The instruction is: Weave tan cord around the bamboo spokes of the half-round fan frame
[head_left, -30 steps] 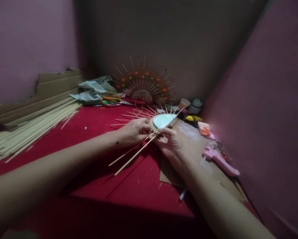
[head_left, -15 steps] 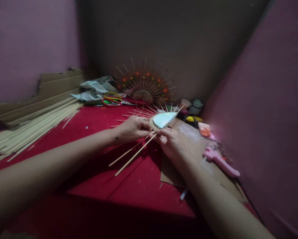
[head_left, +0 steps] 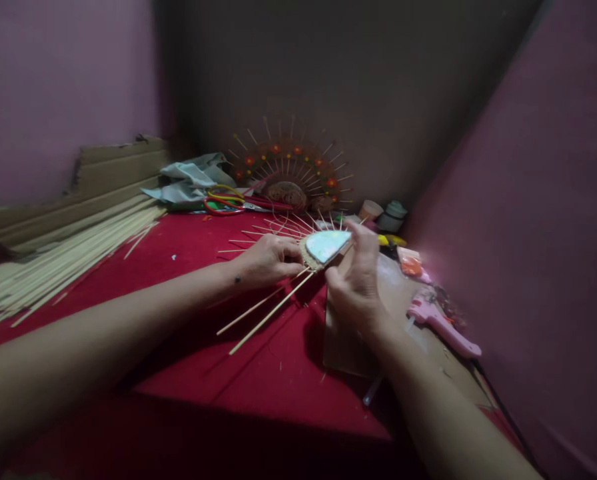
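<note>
A half-round piece [head_left: 327,246] with a pale blue-white shiny face and a braided straw-coloured rim [head_left: 306,259] is held just above the table. Thin wooden sticks [head_left: 273,305] fan out from its curved edge, two of the longer ones pointing toward me. My left hand [head_left: 273,259] is closed, pinching the rim and stick ends at the left side. At the right, my right hand [head_left: 357,280] has thumb and fingers apart beside the straight edge. Its fingertips are close to the far corner; contact there is unclear.
Many loose sticks [head_left: 78,257] lie at left before cardboard [head_left: 121,165]. Scissors [head_left: 224,200] and a flower-decorated stick fan [head_left: 288,163] are behind. A pink glue gun [head_left: 443,325] lies on cardboard at right. The red-covered table [head_left: 273,380] has its edge nearest me.
My right hand has released its pinch at the near rim and lifted to the right, its fingers spreading near the far corner. The left hand keeps its hold; the piece tilted slightly.
</note>
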### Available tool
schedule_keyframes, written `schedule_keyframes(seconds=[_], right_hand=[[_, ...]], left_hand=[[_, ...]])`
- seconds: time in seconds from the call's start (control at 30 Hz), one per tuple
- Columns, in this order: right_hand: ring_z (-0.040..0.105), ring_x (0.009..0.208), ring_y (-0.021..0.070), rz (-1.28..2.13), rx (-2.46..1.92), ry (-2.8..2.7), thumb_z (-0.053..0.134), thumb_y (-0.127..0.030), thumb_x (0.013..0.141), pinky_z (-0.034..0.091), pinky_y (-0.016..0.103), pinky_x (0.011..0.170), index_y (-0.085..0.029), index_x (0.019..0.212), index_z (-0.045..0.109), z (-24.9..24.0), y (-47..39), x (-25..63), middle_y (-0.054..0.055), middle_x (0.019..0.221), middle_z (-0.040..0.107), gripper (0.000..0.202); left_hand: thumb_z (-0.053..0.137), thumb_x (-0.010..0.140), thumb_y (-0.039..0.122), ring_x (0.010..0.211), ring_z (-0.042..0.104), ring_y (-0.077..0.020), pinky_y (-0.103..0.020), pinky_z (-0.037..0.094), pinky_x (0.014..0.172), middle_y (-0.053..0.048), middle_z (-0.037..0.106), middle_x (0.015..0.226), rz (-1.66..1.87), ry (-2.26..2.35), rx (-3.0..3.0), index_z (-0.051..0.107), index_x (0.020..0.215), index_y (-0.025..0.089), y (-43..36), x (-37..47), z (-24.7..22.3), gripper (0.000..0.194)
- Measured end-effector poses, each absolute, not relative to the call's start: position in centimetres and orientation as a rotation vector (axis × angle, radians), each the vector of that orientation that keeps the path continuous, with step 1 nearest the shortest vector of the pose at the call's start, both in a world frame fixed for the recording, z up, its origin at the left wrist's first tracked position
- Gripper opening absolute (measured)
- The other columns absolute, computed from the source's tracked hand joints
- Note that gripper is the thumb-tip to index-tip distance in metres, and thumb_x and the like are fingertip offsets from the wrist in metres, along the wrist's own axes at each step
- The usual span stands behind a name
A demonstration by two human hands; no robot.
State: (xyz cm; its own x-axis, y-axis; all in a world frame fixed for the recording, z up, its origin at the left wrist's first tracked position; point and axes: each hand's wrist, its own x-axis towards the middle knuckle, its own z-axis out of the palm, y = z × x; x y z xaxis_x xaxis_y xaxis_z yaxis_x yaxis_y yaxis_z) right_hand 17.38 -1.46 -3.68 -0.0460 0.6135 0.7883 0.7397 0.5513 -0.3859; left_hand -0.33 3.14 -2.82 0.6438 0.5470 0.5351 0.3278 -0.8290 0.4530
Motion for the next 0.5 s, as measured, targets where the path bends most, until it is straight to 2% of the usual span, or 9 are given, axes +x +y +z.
schedule_keyframes(seconds=[0.07,0.2,0.37,0.43,0.5], right_hand=[[0.047,0.11,0.028,-0.278,-1.141,-2.032,0.054,-0.008,0.064,0.036,0.048,0.099,-0.014,0.116,0.052,-3.5,-1.8,17.1,0.014,0.115,0.057,0.053],[0.057,0.097,0.0225,-0.522,-1.097,-2.248,0.049,-0.013,0.082,0.032,0.045,0.103,-0.016,0.11,0.059,-4.1,-1.7,16.9,0.007,0.101,0.068,0.03],[0.061,0.096,0.0223,-0.791,-0.931,-2.213,0.047,-0.015,0.087,0.044,0.038,0.09,-0.012,0.107,0.063,-5.0,-1.3,17.1,0.009,0.104,0.07,0.026],[0.062,0.097,0.0229,-0.837,-0.886,-2.196,0.047,-0.015,0.087,0.048,0.036,0.085,-0.013,0.105,0.065,-4.9,-1.4,17.2,0.008,0.105,0.07,0.026],[0.063,0.099,0.0225,-0.845,-0.862,-2.163,0.047,-0.015,0.087,0.048,0.036,0.084,-0.014,0.104,0.066,-4.6,-1.5,17.4,0.007,0.106,0.07,0.025]], left_hand=[[0.058,0.075,0.014,0.062,0.053,-0.0086,-0.019,0.04,0.061,0.001,0.063,0.068,0.988,0.711,2.548,0.07,0.074,0.016,3.1,-0.3,-2.9,0.013],[0.053,0.071,0.011,0.06,0.052,-0.0089,-0.019,0.038,0.058,0.001,0.062,0.065,0.884,0.781,2.544,0.069,0.071,0.014,3.2,-0.3,-2.7,0.017],[0.054,0.067,0.016,0.053,0.049,-0.0094,-0.019,0.035,0.05,0.002,0.055,0.053,0.639,0.918,2.444,0.064,0.061,0.011,3.5,-0.3,-1.3,0.013],[0.053,0.068,0.019,0.047,0.048,-0.0089,-0.019,0.034,0.045,0.002,0.052,0.05,0.514,0.971,2.366,0.063,0.062,0.012,3.6,-0.3,-0.4,0.014],[0.053,0.071,0.023,0.048,0.05,-0.0095,-0.02,0.036,0.046,0.001,0.055,0.053,0.461,0.957,2.352,0.065,0.068,0.012,3.5,-0.5,0.8,0.016]])
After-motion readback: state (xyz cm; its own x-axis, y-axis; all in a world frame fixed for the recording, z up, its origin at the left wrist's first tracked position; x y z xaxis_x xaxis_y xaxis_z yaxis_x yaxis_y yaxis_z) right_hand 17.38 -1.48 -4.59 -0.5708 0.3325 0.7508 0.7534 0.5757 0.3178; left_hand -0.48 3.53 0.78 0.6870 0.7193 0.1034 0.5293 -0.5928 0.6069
